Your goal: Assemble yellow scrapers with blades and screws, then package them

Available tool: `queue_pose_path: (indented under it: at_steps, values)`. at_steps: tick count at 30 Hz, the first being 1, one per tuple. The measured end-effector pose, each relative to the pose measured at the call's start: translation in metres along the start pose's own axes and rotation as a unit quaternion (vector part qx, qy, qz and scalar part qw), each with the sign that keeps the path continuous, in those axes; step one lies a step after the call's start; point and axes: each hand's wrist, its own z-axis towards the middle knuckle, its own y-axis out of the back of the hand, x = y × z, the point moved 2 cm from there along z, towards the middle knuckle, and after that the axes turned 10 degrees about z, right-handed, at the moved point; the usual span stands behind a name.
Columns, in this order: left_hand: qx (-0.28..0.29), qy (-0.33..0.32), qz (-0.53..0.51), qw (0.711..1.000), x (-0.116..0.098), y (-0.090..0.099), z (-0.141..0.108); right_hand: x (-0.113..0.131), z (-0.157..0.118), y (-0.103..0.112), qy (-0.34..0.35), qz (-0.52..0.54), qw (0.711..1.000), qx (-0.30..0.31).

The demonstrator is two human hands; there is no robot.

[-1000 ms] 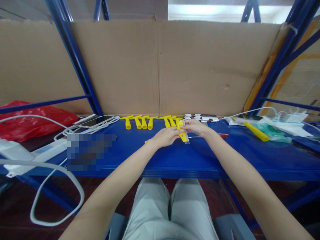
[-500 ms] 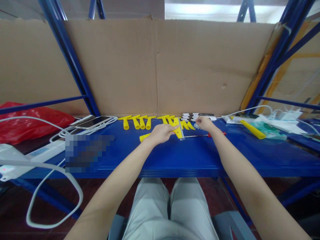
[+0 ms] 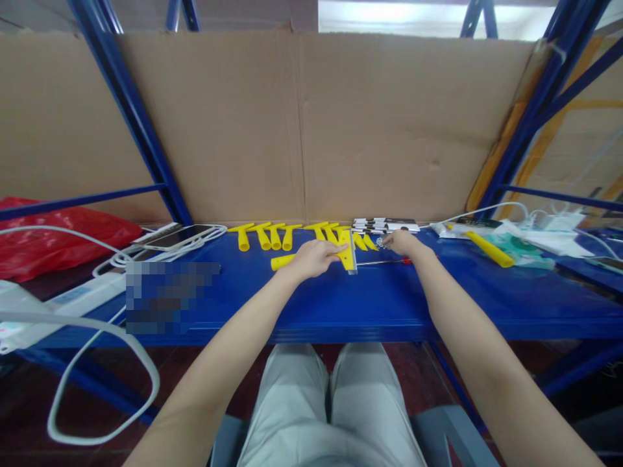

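My left hand (image 3: 314, 258) is wrapped round the handle of a yellow scraper (image 3: 346, 251), which lies flat with a metal blade along its right end. The handle's rounded butt sticks out left of the hand. My right hand (image 3: 402, 242) is at a small pile of silvery screws (image 3: 380, 242), fingers bent together at its edge; what is between the fingertips is too small to make out. Small yellow wedge-shaped parts (image 3: 364, 242) lie between the scraper and the pile. Under my right wrist lies a screwdriver (image 3: 407, 261) with a red handle, its shaft pointing to the blade.
Several yellow scraper handles (image 3: 287, 238) stand in a row by the cardboard wall (image 3: 219, 130). Flat black-and-white packs (image 3: 379, 225) are stacked behind the pile. Cables and a phone (image 3: 187, 237) lie left; a yellow handle (image 3: 490, 250) rests on plastic bags at right.
My right hand's fingers have lowered and stretched slightly toward the screw pile. My left hand and the scraper stay in place. The view has shifted slightly.
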Motion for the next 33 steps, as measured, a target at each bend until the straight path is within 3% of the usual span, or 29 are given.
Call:
queue_pose_path:
  at_steps: [22,33]
  values:
    - [0.042,-0.018,-0.001,0.999,-0.008,-0.003,0.000,0.022,-0.012,-0.002,0.012,-0.084,0.995,0.043]
    - [0.039,-0.016,-0.005,0.999,-0.011,-0.003,0.000,0.030,-0.015,-0.006,0.035,-0.110,0.993,-0.004]
